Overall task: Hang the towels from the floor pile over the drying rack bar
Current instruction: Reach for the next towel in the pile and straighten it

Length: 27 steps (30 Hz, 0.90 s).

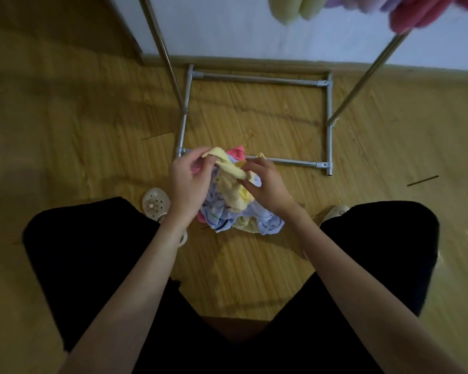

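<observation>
A pile of towels (243,220) in pale blue, pink and yellow lies on the wooden floor between my knees. Above it I hold a pale yellow towel (231,172), bunched and twisted. My left hand (188,182) pinches its upper left end. My right hand (265,184) grips its right part. The metal drying rack stands in front, its base frame (328,109) on the floor and its uprights (162,49) rising out of view. Towels in green (295,8), purple and pink (422,14) hang at the top edge; the bar they hang on is not visible.
I squat in black trousers with a white slipper (154,203) left of the pile and another (334,211) to its right. A white wall with a skirting board (254,62) runs behind the rack. A dark thin stick (422,180) lies on the floor at right.
</observation>
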Available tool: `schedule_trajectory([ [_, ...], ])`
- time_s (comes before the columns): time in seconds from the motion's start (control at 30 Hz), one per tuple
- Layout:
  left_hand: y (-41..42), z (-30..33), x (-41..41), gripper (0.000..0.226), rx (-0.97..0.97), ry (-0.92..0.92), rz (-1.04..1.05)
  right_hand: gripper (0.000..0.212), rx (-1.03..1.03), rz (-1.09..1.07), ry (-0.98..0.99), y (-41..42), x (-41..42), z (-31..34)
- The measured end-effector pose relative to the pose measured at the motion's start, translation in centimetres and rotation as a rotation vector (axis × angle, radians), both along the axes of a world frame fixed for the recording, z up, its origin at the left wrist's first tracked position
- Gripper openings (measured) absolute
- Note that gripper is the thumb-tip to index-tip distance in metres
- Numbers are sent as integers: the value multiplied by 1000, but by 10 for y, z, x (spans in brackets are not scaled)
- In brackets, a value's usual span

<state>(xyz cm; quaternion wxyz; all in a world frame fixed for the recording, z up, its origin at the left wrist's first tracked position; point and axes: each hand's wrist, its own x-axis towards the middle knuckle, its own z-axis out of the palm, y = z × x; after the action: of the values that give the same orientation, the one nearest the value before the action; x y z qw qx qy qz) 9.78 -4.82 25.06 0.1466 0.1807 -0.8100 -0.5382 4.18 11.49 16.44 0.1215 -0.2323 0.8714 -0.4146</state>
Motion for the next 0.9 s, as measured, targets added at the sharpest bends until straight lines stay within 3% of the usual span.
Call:
schedule_trajectory([
  [0.13, 10, 49, -1, 13, 214, 86, 51, 14, -17, -2, 91, 12, 4, 50],
  [0.27, 13, 98, -7, 20, 359, 143, 41, 10, -78, 88, 1, 17, 17, 94],
  [0.37, 15, 131, -9, 18, 464, 150, -11, 24, -21, 175, -42, 19, 24, 117],
  [0.47, 15, 159, -8, 21, 544, 188, -70, 18, -25, 51, 29, 20, 22, 132],
  [0.53, 16, 176, -7, 22, 582, 204, -110, 31, -86, -29, 64, 20, 19, 141],
  [0.63, 16, 197, -5, 13, 607, 221, -192, 56, -104, 36, 58, 17, 13, 160],
  [0.7, 16, 208, -2, 11, 613, 223, -229, 49, -45, 105, 76, 13, 10, 168],
  [0.83, 18, 227, 5, 18, 637, 238, -215, 4, -51, 125, 82, 8, 11, 169],
  [0.9, 16, 238, 8, 18, 658, 238, -145, 11, -108, 48, 46, 16, 15, 169],
])
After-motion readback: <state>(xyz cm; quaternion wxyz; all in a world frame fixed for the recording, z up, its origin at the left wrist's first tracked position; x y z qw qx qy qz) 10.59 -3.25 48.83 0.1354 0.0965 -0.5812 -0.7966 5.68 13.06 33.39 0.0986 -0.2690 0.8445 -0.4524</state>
